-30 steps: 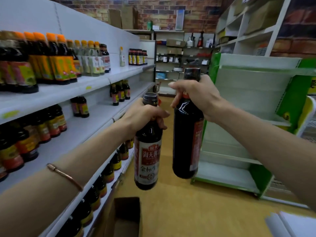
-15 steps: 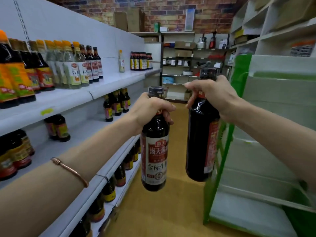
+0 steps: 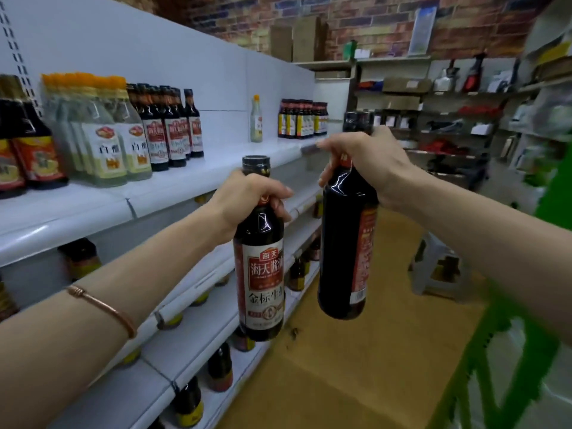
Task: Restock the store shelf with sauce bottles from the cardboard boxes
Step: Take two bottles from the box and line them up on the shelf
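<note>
Green rack [image 3: 507,360] blurred and cut off at right, far shelf goods [image 3: 448,125] indistinct

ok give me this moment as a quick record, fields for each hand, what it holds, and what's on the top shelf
left hand: left hand grips the neck of the labelled sauce bottle, label facing the camera
right hand: right hand grips the neck of the second sauce bottle, label turned to the side
bottles: both upright, held apart in the aisle, not yet on a shelf
top shelf: top shelf carries dark bottles, pale vinegar bottles, one lone pale bottle
left wrist: thin bracelet
</note>
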Motion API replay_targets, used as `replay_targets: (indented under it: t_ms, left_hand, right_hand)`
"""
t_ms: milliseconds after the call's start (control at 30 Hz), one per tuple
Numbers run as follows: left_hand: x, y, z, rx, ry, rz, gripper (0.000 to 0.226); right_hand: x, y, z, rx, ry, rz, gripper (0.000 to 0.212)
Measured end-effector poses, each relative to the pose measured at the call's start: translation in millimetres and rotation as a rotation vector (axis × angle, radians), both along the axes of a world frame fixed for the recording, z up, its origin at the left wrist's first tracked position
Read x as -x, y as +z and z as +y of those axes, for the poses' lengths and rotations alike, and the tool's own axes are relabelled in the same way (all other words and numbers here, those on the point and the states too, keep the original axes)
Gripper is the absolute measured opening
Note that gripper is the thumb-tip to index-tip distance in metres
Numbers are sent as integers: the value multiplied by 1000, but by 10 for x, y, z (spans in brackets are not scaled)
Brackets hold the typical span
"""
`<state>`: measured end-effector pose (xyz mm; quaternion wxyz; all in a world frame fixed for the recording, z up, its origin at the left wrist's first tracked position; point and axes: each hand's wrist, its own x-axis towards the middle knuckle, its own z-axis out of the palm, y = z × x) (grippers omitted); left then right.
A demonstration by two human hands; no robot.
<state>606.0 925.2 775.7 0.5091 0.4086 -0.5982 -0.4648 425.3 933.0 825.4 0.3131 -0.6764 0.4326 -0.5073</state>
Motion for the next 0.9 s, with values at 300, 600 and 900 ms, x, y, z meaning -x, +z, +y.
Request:
replay_targets:
  t_ms: [300,600,900]
  left_hand:
    - [-248,336,-1929,86,140,-34,36]
    - [-651,991,-3638,106,234,-55,36]
    - [-1073,1310,-5007,115,487,46,39]
  right_hand:
    - [-375,221,-2152,28,134,-38,34]
    - [-810,745,-4136,-5,345,-128,24]
    - [-1499,1043,-5987,-77,710,-152,22]
